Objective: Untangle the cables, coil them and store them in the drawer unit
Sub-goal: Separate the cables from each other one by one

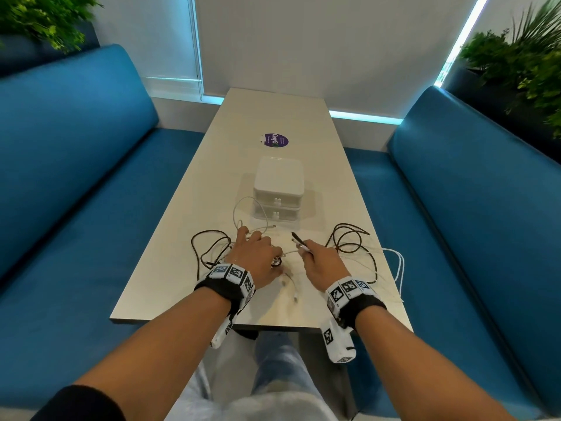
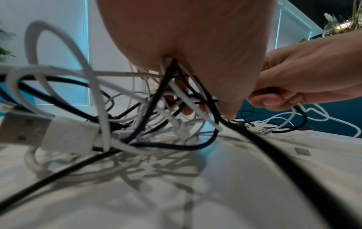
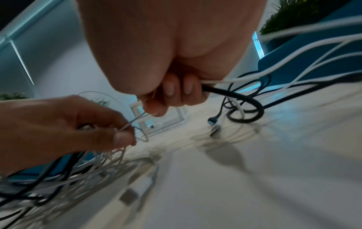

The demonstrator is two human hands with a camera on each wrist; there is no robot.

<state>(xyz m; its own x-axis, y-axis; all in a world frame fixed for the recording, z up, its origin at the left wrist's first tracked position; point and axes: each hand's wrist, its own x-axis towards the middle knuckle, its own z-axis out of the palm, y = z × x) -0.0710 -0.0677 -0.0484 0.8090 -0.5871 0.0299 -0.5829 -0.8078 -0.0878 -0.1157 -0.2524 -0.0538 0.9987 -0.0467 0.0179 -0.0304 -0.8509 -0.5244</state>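
Observation:
A tangle of black and white cables (image 1: 282, 262) lies on the near half of the table (image 1: 273, 117). My left hand (image 1: 256, 250) grips a bunch of black and white strands (image 2: 170, 72) out of the knot. My right hand (image 1: 315, 256) is curled round a black cable (image 3: 231, 94) and a white cable (image 3: 225, 80); a black plug end (image 1: 296, 237) sticks out past its fingers. A thin white strand (image 3: 135, 120) runs taut between the two hands. The white two-drawer unit (image 1: 277, 189) stands just behind the cables, both drawers closed.
Black loops spread to the left (image 1: 209, 247) and right (image 1: 352, 238), and white cable (image 1: 397, 262) hangs over the table's right edge. A white USB plug (image 2: 39, 131) lies near my left wrist. A purple sticker (image 1: 275, 140) is behind the unit. Blue benches (image 1: 76, 177) flank the table.

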